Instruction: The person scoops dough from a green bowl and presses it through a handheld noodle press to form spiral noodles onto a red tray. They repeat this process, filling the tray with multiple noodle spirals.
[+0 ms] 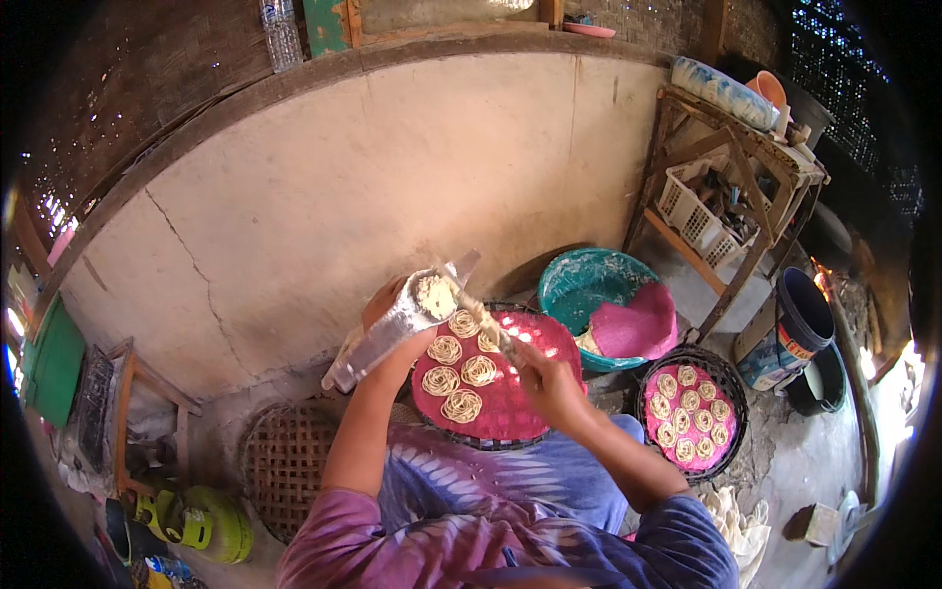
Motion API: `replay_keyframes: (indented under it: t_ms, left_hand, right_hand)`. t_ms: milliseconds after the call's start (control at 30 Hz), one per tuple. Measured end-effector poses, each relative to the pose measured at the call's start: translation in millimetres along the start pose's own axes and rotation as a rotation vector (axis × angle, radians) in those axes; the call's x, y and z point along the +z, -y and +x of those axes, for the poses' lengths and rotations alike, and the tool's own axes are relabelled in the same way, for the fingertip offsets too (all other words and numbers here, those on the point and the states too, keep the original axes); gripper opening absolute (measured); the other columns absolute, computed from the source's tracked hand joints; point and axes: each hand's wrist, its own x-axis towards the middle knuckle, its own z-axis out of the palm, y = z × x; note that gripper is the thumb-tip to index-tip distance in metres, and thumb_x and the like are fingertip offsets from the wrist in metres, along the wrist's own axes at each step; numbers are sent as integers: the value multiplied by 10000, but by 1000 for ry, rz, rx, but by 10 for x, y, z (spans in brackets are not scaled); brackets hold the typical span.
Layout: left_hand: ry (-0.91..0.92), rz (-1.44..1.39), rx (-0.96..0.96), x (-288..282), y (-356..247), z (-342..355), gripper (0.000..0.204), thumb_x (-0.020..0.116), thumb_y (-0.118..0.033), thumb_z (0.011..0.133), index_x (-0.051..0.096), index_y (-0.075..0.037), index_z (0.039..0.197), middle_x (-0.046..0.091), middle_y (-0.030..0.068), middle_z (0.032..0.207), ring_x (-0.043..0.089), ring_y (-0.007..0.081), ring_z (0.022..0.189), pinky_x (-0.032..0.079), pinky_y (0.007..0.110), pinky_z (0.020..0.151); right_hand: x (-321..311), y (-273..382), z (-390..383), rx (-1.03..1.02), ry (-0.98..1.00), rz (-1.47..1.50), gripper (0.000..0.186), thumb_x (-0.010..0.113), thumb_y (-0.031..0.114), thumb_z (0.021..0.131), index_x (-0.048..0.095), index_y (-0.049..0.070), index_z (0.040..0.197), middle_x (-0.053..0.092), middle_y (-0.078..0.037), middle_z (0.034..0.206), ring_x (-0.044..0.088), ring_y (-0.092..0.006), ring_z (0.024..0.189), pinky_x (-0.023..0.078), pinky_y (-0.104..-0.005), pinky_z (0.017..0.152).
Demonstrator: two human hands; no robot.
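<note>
My left hand [391, 314] grips a metal press [397, 339], tilted, with pale dough [436, 294] in its round opening. My right hand [543, 383] is closed round a dough-smeared stick [491, 329], whose upper end is by the press's opening. Beneath them, a tray lined with pink sheet [510, 412] bears several coiled noodle rosettes [479, 369], partly hidden by the press and stick.
At right sit a teal basin [559, 294] with pink sheet, another tray of rosettes [740, 402], buckets [800, 309] and a wooden rack [726, 137]. At left are a woven basket [289, 461], green gas cylinder [216, 520] and wooden frame [128, 412]. A cracked wall [294, 196] stands ahead.
</note>
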Motion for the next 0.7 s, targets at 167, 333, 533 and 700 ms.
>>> replay_keyframes:
  t_ms: [167,333,533,700]
  left_hand:
    - [80,147,35,61,138,76,291,717,-242,725,645,-75,953,650,96,949,629,299,889,523,389,765]
    - [11,53,383,27,175,69,226,632,-256,765,595,-69,887,577,90,846,593,287,815,490,405,705]
    - [232,-16,437,105,-90,100,218,619,-267,768,594,-91,894,559,71,826,584,272,820,474,381,674]
    - [273,-203,187,71,82,-92,262,721,-322,764,638,-96,867,657,114,816,647,307,741,516,401,656]
  right_hand:
    - [16,-35,-196,46,180,180,414,547,53,929,490,-34,1329,642,-228,955,523,-70,873,476,-272,745]
    - [-768,1,134,-336,391,-353,419,577,103,886,527,1,1289,665,-181,957,661,-292,804,525,-373,722]
    - [-598,523,87,-550,118,-1163,433,561,163,823,554,46,1240,603,-62,754,648,-177,597,515,-308,483]
    - [-768,439,-220,-471,120,-1143,453,555,129,822,538,55,1268,555,-45,751,626,-189,600,506,-317,491]
